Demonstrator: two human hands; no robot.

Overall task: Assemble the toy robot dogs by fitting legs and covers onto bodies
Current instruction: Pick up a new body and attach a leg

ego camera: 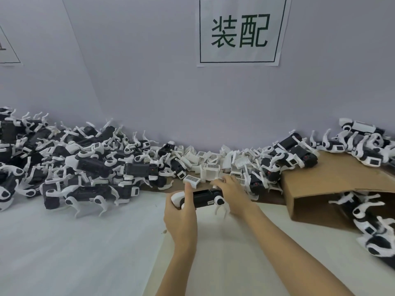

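**Cover pick at a crowded bench: where it could slip**

A pale work surface (64,242) runs to a grey wall carrying a paper sign (241,30) with two printed characters. Nearest the viewer, the left hand (181,212) wraps its fingers around the rear end of a toy dog body (203,198), thumb raised along its near side, holding it level just above the surface. The front legs (220,207) hang below the body's far end, under the right hand.

The right hand (229,192) reaches past the body, fingers spread and relaxed, toward the white covers (210,169) heaped just beyond its fingertips; whether it already touches one I cannot tell. One barcode-topped cover (192,180) sits just above the left thumb.

Risks, as I judge them: the covers lie tangled, so lifting one could drag neighbours off the heap or bring up two together. A cover pressed on askew may not seat, and the one-ended grip could let the body twist.

Further left of the left hand sprawls a large pile of dogs (74,159); right of the right hand, a cardboard box (331,184) lies on its side with more dogs inside and behind it.
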